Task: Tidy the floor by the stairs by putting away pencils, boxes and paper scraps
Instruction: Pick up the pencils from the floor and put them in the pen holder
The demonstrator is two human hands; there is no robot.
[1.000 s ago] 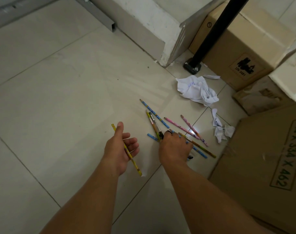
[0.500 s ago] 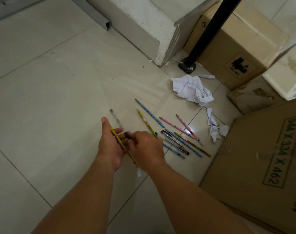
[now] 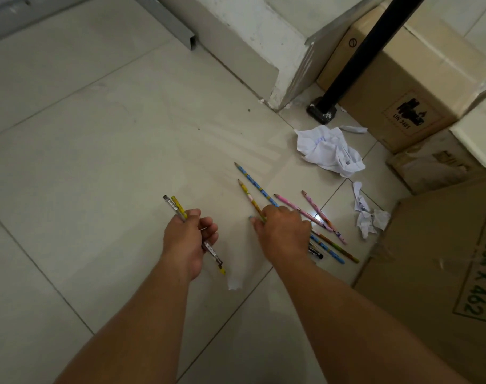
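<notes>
Gripping yellow pencil (image 3: 178, 207), pen (image 3: 211, 250), left hand (image 3: 189, 239), right hand (image 3: 284, 234) pinching orange pencil (image 3: 248, 195), box (image 3: 419, 67) closed.

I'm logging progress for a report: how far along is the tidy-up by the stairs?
Barely started. Gathered: the left hand grips a yellow pencil and a clear pen. In hand: the right hand is down on the loose pencils; its grip is hidden. Left: those pencils, the crumpled paper, a smaller paper scrap and the cardboard boxes on the floor.
</notes>
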